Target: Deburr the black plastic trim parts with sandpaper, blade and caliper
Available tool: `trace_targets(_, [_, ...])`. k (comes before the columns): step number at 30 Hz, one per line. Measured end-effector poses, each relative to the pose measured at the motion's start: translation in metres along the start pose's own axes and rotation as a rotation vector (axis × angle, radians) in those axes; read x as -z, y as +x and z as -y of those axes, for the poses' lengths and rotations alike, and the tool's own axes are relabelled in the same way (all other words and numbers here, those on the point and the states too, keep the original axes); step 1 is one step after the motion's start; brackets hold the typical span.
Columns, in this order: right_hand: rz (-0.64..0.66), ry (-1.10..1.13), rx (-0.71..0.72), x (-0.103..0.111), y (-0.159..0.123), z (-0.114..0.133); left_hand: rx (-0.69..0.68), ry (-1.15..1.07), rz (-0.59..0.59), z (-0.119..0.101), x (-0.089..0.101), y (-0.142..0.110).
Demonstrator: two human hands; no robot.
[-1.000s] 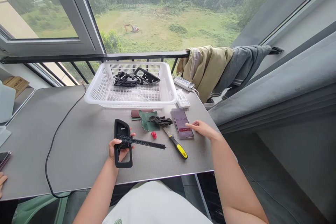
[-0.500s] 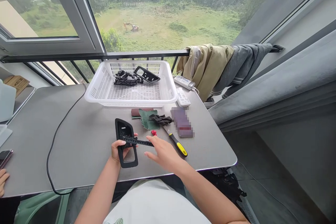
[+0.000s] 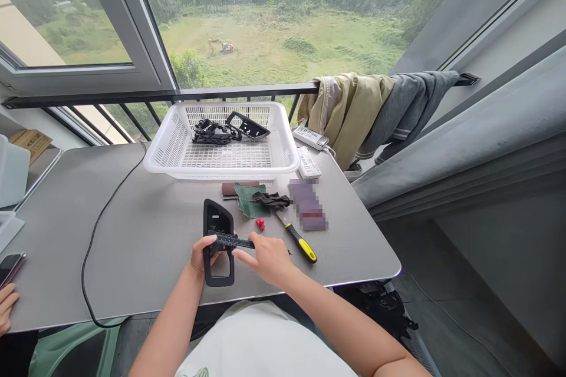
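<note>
A black plastic trim frame (image 3: pixel 220 211), with a rectangular opening in its lower half, is held over the table's front edge by my left hand (image 3: pixel 202 254). My left thumb presses at the left end of a black vernier caliper (image 3: pixel 227 240), which lies across the frame's middle. On the caliper's right part, my right hand (image 3: pixel 270 258) is closed, its thumb toward the frame. Part of the caliper is hidden under my right fingers. Just beyond that hand lie a small red object (image 3: pixel 260 224) and a knife (image 3: pixel 303 245) with a black and yellow handle.
At the back stands a white basket (image 3: pixel 221 172) holding black plastic parts. Green sandpaper-like sheets (image 3: pixel 251 203) and a crumpled black glove or cloth (image 3: pixel 275 200) lie before it. A black cable (image 3: pixel 95 230) crosses the table's left side. Another person's hand (image 3: pixel 6 306) holds a phone (image 3: pixel 11 268).
The trim frame and my left hand have shifted slightly right. My right hand has moved left along the caliper and its fingers have closed on it.
</note>
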State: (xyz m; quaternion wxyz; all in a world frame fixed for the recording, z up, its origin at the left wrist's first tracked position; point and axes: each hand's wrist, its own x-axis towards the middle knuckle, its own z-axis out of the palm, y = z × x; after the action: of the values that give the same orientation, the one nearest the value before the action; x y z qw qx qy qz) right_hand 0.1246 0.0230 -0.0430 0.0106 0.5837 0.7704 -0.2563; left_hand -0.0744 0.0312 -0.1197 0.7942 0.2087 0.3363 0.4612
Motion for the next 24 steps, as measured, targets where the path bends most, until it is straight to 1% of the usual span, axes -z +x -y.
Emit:
trace_targets(8, [-0.008,-0.02,0.0,0.001,0.003,-0.002,0.008,-0.007,-0.003,0.004,0.008,0.002])
trace_targets(15, [-0.022,0.026,0.021,-0.003,0.005,-0.001,0.003,-0.028,-0.031,0.008,0.016,0.002])
trace_targets(17, [-0.013,0.059,0.058,-0.002,0.005,-0.002,0.0,-0.045,-0.052,0.008,0.018,0.002])
trace_targets(19, [0.006,0.104,0.127,0.0,0.003,-0.004,-0.008,-0.072,-0.063,0.008,0.019,0.002])
trace_targets(24, [0.077,0.208,0.338,0.009,0.0,-0.017,-0.002,-0.126,-0.026,0.006,0.014,0.002])
